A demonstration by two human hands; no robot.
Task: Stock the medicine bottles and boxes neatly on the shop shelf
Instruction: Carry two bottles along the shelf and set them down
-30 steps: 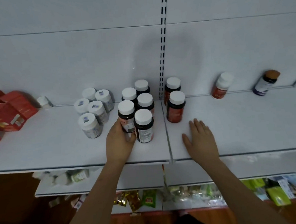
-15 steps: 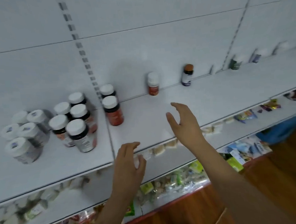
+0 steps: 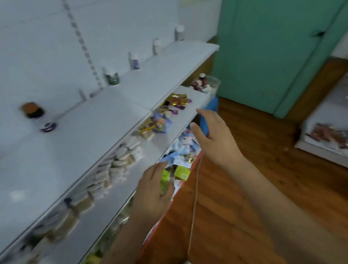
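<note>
The white shop shelf (image 3: 92, 137) runs from lower left to upper right. A brown-capped bottle (image 3: 38, 116) stands on it at the left. Further along the back wall stand a green-labelled bottle (image 3: 112, 76), a blue-labelled bottle (image 3: 135, 61) and two pale bottles (image 3: 157, 46). A clear tub of medicine bottles (image 3: 205, 83) sits past the shelf's far end. My left hand (image 3: 152, 191) and my right hand (image 3: 214, 137) hover off the shelf over the lower tiers, both empty with fingers apart. The view is blurred.
Lower shelves hold packets and small boxes (image 3: 114, 168), sweets (image 3: 162, 120) and green packs (image 3: 181, 172). A green door (image 3: 275, 44) closes the right side. Wooden floor (image 3: 254, 188) lies below, with a low white display (image 3: 336, 138) at the right.
My view has swung right along the shelf, away from the clustered bottles. Both hands left the shelf top and now hang in front of the lower tiers.
</note>
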